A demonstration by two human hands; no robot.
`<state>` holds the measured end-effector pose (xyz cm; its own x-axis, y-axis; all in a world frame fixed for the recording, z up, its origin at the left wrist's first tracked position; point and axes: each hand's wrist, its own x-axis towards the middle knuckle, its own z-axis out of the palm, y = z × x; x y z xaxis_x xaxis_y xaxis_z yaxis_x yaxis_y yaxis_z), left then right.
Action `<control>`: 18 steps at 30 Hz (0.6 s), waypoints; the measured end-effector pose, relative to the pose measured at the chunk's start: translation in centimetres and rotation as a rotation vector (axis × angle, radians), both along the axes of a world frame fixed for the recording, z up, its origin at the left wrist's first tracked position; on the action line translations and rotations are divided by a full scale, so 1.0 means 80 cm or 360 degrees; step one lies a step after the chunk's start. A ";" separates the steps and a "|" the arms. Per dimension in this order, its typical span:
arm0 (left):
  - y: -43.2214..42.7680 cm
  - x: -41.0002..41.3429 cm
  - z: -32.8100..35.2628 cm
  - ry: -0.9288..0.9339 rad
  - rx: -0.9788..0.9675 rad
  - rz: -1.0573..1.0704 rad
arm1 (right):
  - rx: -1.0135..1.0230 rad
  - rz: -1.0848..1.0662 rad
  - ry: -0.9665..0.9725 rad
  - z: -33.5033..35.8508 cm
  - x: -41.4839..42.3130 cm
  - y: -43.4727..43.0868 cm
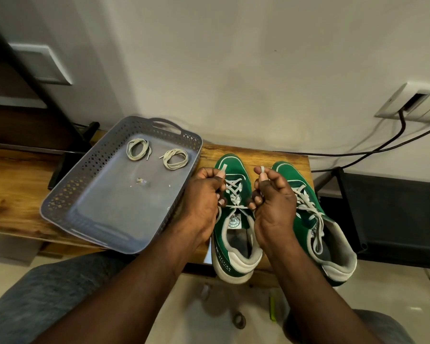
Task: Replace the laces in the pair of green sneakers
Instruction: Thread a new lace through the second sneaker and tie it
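The task is judged to be at its first step: the old lace [233, 192] is being loosened from the left sneaker [230, 162], and nothing has yet been replaced. Both sneakers are stood side by side at the right end of the bench [18, 184], toes to the far side and heels over the near edge. The right sneaker [305, 234] is laced throughout, its lace lying slack over the tongue.

The left hand [206, 192] is curled round one end of the lace just left of the eyelets. The right hand [273, 194] is curled round the other end just right of them, with a bit of lace seen above its fingertips. One strand is stretched level between the two hands across the near eyelets. Whether a knot remains there cannot be made out, since the fingers cover that part.

Two coiled laces [130, 151] [168, 160], taken to be the new ones, are laid apart at the far end of a grey tray [85, 175] to the left of the sneakers. A few small scraps [140, 181] are also seen in it.

For the next move, the ends would need to be drawn back out of the near eyelets, one crossing at a time, toward the toe. The sneaker should be steadied while this is done, as its heel overhangs the bench. Only once the lace is drawn fully out can a coil be taken from the tray.
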<state>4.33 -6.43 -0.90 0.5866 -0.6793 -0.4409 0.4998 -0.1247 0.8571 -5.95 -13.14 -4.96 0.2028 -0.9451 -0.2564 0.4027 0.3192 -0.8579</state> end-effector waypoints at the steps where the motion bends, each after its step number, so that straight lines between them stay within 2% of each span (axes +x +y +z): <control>1: -0.001 0.001 -0.001 -0.0015 0.0019 0.0011 | -0.0015 -0.0009 0.0020 0.000 0.001 0.000; 9: 0.008 -0.001 0.004 0.0098 -0.0194 -0.0300 | -0.0132 0.0316 0.0080 0.012 -0.010 0.012; 14: 0.008 -0.001 0.001 0.0067 -0.0171 -0.0337 | -0.0119 0.0235 0.0156 0.013 -0.010 0.014; 18: 0.006 0.002 0.003 0.0114 -0.0160 -0.0312 | -0.0394 0.0320 0.0377 0.020 -0.013 0.017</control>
